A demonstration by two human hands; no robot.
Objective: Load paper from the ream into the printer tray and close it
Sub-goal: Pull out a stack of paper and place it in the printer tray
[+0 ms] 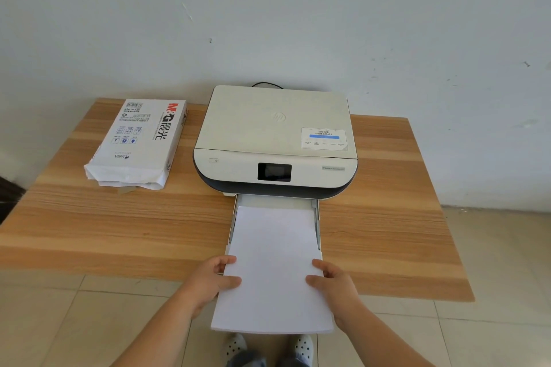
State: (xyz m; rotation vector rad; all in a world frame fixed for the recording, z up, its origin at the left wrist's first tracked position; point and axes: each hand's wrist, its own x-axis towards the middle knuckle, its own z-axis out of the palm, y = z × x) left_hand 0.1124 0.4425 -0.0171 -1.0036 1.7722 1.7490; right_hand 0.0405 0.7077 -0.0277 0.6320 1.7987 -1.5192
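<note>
with my left hand and right hand each clamped on the paper stack, i should slide it squarely toward 12 o'clock between the tray guides.

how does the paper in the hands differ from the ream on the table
The loose paper stack is bare and plain white; the ream is wrapped and printed. The stack sits partway in the printer tray, held by the left hand and right hand; the ream lies untouched left of the printer.
</note>
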